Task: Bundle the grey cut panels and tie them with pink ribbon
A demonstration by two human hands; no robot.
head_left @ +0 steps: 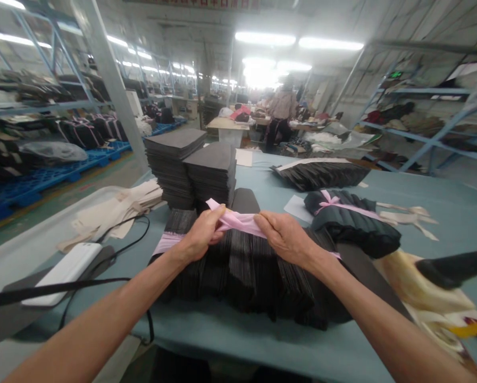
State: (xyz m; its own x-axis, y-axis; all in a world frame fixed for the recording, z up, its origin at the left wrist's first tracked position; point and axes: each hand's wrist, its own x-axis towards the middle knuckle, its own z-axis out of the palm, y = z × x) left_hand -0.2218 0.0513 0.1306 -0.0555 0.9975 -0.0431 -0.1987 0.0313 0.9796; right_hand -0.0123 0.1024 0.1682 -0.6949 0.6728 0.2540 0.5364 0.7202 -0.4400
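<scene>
A pink fabric strip (pixel 241 222) is stretched between my two hands, crossed over itself in the middle. My left hand (pixel 206 231) pinches one end, with a short tail sticking up past the fingers. Closed in a fist, my right hand (pixel 284 236) grips the other side. Beneath them stands a row of dark, thin panels (pixel 242 271) packed on edge in bundles. The pink strip also shows at the left side of this row and just beyond my right wrist, so it runs around the panels.
Two tall stacks of dark panels (pixel 212 165) stand behind. At right lies a dark bundle (pixel 353 223) tied with pink ribbon, and farther back a fanned pile (pixel 321 173). A white power bank (pixel 63 274) with a black cable is at left. A person (pixel 280 114) stands in the background.
</scene>
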